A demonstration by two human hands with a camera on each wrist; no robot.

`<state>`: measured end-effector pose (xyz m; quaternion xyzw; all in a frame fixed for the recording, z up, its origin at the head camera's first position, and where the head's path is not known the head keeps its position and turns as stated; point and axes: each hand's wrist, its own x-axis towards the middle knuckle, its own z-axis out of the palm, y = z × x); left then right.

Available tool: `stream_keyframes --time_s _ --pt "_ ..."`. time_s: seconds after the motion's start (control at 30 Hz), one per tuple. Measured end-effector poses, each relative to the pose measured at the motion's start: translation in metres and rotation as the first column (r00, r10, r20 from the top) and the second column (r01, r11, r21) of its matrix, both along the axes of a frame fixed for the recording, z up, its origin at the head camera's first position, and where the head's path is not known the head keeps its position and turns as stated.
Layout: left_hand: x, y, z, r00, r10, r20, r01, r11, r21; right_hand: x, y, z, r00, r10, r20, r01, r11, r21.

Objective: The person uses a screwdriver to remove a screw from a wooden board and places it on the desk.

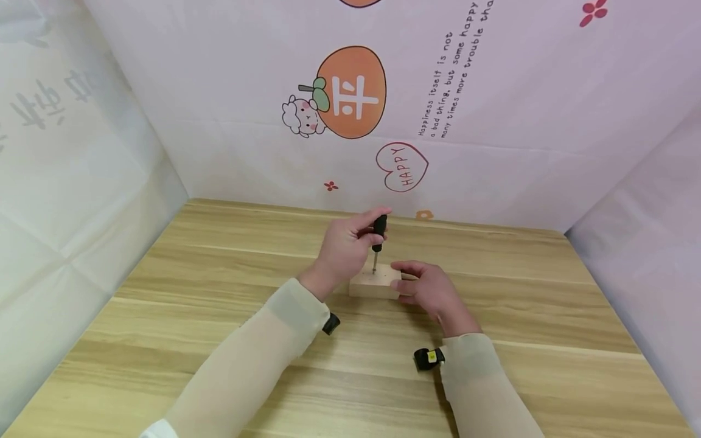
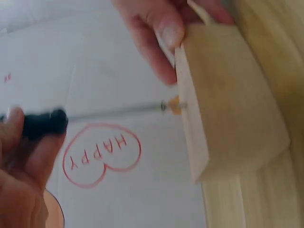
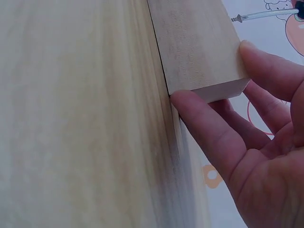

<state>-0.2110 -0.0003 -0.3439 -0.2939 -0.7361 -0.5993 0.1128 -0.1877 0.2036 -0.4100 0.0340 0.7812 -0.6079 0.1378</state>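
A pale wooden block [image 1: 375,289] lies on the table in front of me. My left hand [image 1: 344,248] grips the black handle of a screwdriver [image 1: 380,226], which stands nearly upright over the block. At the shaft's lower end is a small screw [image 3: 236,19], standing partly out of the block's top face. In the left wrist view the screwdriver tip meets the screw head. My right hand [image 1: 435,293] holds the block's right end, with thumb and fingers around its edges. Small dark marks show on the top face; whether they are holes I cannot tell.
The wood-grain table [image 1: 219,261] runs back to a white printed cloth [image 1: 246,152] close behind the block. More cloth hangs at the left [image 1: 66,182] and right [image 1: 646,213] sides. A black wrist camera [image 1: 427,359] sits by the right sleeve.
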Motion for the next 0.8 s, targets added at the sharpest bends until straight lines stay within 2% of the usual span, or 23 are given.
stream_keyframes --time_s 0.07,0.13,0.17,0.2,0.3,0.37,0.43,0.5,0.57,0.67,0.8 --pt "0.004 0.004 -0.002 0.994 0.077 -0.078 -0.077 0.997 0.005 0.0 0.0 0.001 1.0 -0.004 0.0 0.004 1.0 0.004" --pt "0.005 0.005 -0.003 0.978 0.127 -0.168 -0.133 0.991 -0.025 0.0 0.0 0.001 1.0 -0.005 -0.003 0.005 1.0 0.005" --pt "0.005 0.005 -0.004 0.974 0.129 -0.188 -0.138 0.99 -0.04 0.0 0.0 0.002 1.0 -0.004 -0.002 0.004 1.0 0.007" --pt "0.005 0.003 -0.003 0.975 0.104 -0.195 -0.117 0.992 -0.053 -0.001 0.001 0.001 1.0 -0.002 -0.001 0.002 1.0 0.009" --pt "0.0 -0.006 -0.001 0.986 -0.01 -0.166 -0.003 0.997 -0.08 0.0 0.002 0.0 1.0 0.002 0.002 -0.002 1.0 0.015" --pt "-0.004 -0.01 0.001 0.988 -0.117 -0.102 0.111 0.992 -0.057 0.0 0.002 -0.002 1.0 0.004 0.007 -0.004 1.0 0.019" --pt "-0.007 -0.013 0.005 0.974 -0.223 -0.037 0.222 0.975 -0.028 -0.001 0.002 -0.003 1.0 -0.004 0.01 0.004 1.0 0.014" --pt "-0.01 -0.015 0.007 0.958 -0.287 0.022 0.287 0.958 -0.016 -0.001 0.002 -0.003 1.0 -0.01 0.011 0.01 1.0 0.011" --pt "-0.012 -0.015 0.009 0.951 -0.304 0.057 0.305 0.952 -0.01 -0.001 0.002 -0.003 1.0 -0.004 0.01 0.004 1.0 0.007" --pt "-0.011 -0.013 0.01 0.962 -0.26 0.082 0.26 0.966 0.004 0.0 0.002 -0.003 1.0 0.0 0.012 0.0 1.0 0.003" --pt "-0.007 -0.008 0.01 0.98 -0.186 0.07 0.183 0.982 0.046 0.0 0.002 -0.002 1.0 0.008 0.005 -0.008 1.0 0.0"
